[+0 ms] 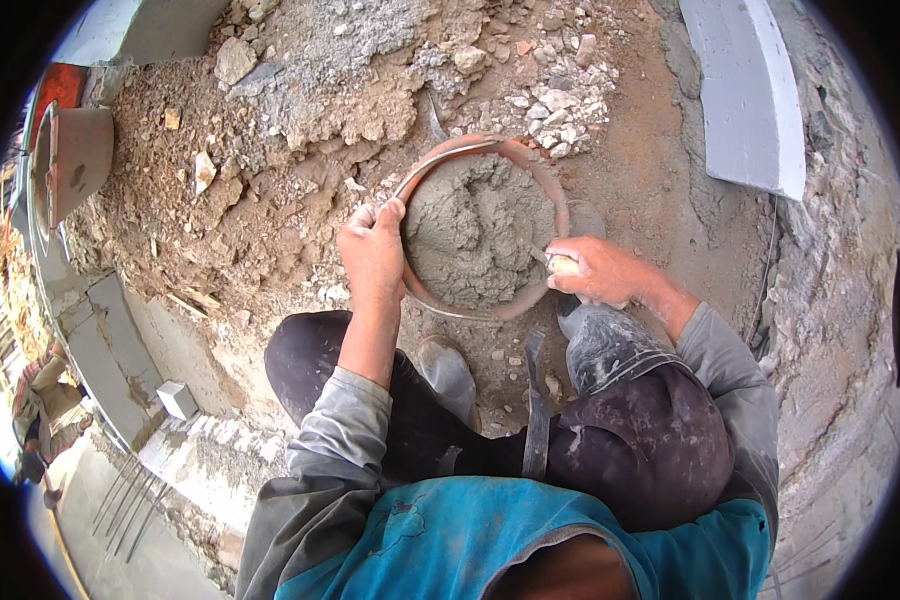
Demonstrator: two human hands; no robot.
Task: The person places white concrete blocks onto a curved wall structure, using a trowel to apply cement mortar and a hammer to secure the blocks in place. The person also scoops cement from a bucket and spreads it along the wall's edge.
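Grey, wet mortar point(475, 230) already filled the orange-rimmed round pan point(560, 195) nearly to its edge, and it looked evenly dark and lumpy rather than dry or streaked, so by my judgement the mixing was far along, if not done. The pan sat on the dirt ground point(270, 200) just in front of the crouching person's knees, with a heap of rubble and pale stones point(555, 100) right behind it. The left hand point(372, 250) was closed over the pan's near-left rim, fingers curled on the edge. The right hand point(595, 268) was wrapped around a light-coloured handle (most likely a trowel, though the blade was buried in the mix and I could not tell) at the pan's right side. None of the mortar appeared to have been taken out. A white block point(745, 90) lay to the upper right, well apart.
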